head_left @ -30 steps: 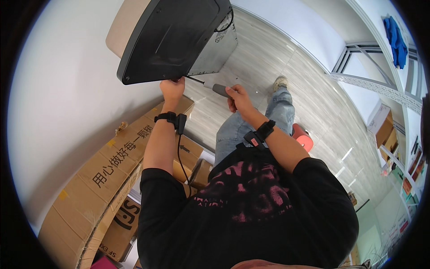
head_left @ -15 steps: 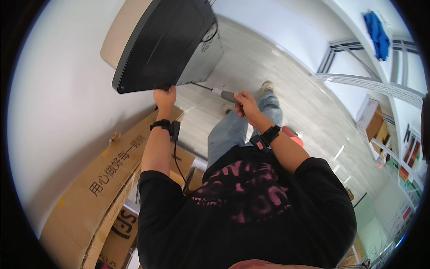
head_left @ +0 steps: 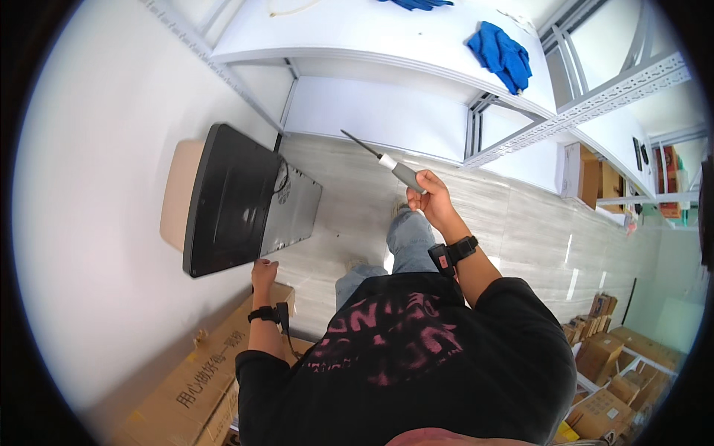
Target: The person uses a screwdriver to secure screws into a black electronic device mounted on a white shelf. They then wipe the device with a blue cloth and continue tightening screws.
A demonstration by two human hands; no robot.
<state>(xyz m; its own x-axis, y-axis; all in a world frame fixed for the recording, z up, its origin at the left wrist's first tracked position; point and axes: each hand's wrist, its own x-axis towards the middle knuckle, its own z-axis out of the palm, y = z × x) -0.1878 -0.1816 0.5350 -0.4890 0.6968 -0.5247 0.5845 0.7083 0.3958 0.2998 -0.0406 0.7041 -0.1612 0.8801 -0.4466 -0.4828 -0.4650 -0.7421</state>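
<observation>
A screwdriver (head_left: pixel 404 175) with a grey handle, a white collar and a dark shaft is gripped in my right hand (head_left: pixel 433 199). Its tip points up and left, apart from the appliance. To the left stands a boxy appliance with a black panel (head_left: pixel 230 201) and a grey metal side (head_left: pixel 296 208). A black cord (head_left: pixel 283 175) loops at the panel's right edge. My left hand (head_left: pixel 265 273) is just below the panel's near corner, fingers drawn together. Whatever they hold, if anything, is too small to make out.
A beige part (head_left: pixel 178 195) sits behind the panel, by the white wall (head_left: pixel 111 171). A long cardboard box (head_left: pixel 201 379) lies near left. White shelving (head_left: pixel 372 108) runs along the far side, with a blue cloth (head_left: pixel 502 56) on it. Cardboard boxes (head_left: pixel 599 357) are stacked at the near right.
The screwdriver has come away from the appliance's lower edge, its tip now raised. My left hand has shifted slightly below the panel. The view has swung, bringing more shelving into sight.
</observation>
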